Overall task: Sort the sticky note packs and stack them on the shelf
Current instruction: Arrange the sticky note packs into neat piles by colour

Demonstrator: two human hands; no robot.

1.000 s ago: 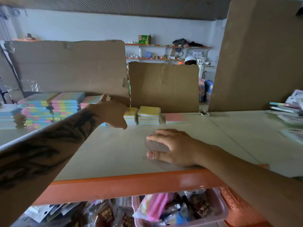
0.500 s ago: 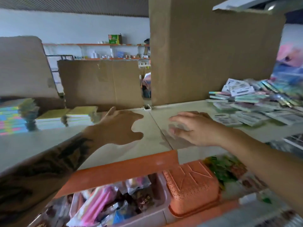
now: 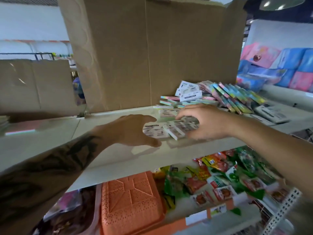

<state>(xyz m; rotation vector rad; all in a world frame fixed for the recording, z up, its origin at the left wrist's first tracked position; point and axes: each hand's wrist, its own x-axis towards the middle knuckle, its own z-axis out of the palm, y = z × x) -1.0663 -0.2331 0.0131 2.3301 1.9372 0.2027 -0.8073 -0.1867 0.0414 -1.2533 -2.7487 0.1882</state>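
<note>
Nearest the camera, below the shelf edge, sit a perforated orange plastic basket (image 3: 130, 199) and a heap of green and red snack packets (image 3: 218, 177). Above them runs the pale cream shelf board (image 3: 108, 160). Over it the tattooed left hand (image 3: 133, 131) hovers with fingers spread and loose, gripping nothing, its fingertips just beside a small cluster of white-labelled sticky note packs (image 3: 162, 131). The right hand (image 3: 205, 122) curls over those same packs from the other side, thumb underneath; it seems to be grasping them, though blur makes the exact hold uncertain. Farther back on the right lies a loose pile of pastel sticky note packs (image 3: 225, 97), some on edge. Behind everything stands a tall brown cardboard sheet (image 3: 149, 53).
</note>
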